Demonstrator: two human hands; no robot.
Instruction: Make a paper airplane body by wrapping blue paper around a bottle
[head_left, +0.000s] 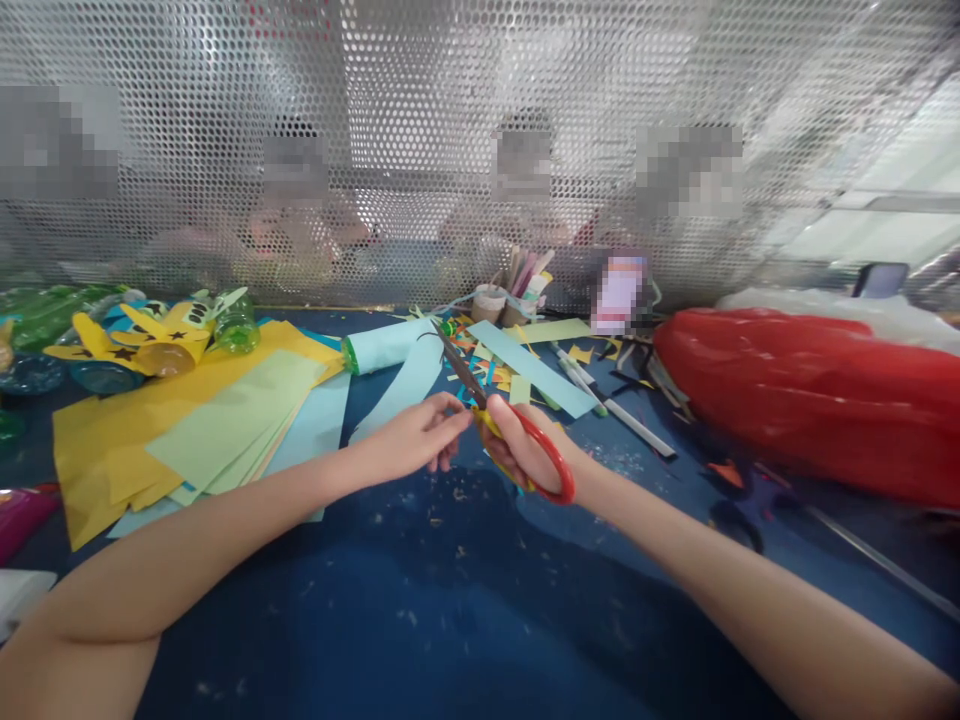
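My right hand (536,445) grips a pair of scissors (466,370) with red and yellow handles, its dark blades pointing up and to the left. Close to the pivot is my left hand (416,432), its fingers curled and the thumb drawn toward them. Whatever may be between those fingers is too small to make out. Beyond the left hand lies a green bottle wrapped in light blue paper (390,345). A curved light blue strip (405,390) rests beside it. Behind the blades, small paper scraps (491,375) and a straight blue strip (536,368) are scattered.
Yellow sheets (86,450) and pale green sheets (232,420) cover the left side, near yellow paper flowers (161,335) and green bottles (56,315). Markers (637,428) lie at right, by a red plastic bag (795,400). Cups (489,302) stand before the perforated metal panel (420,100).
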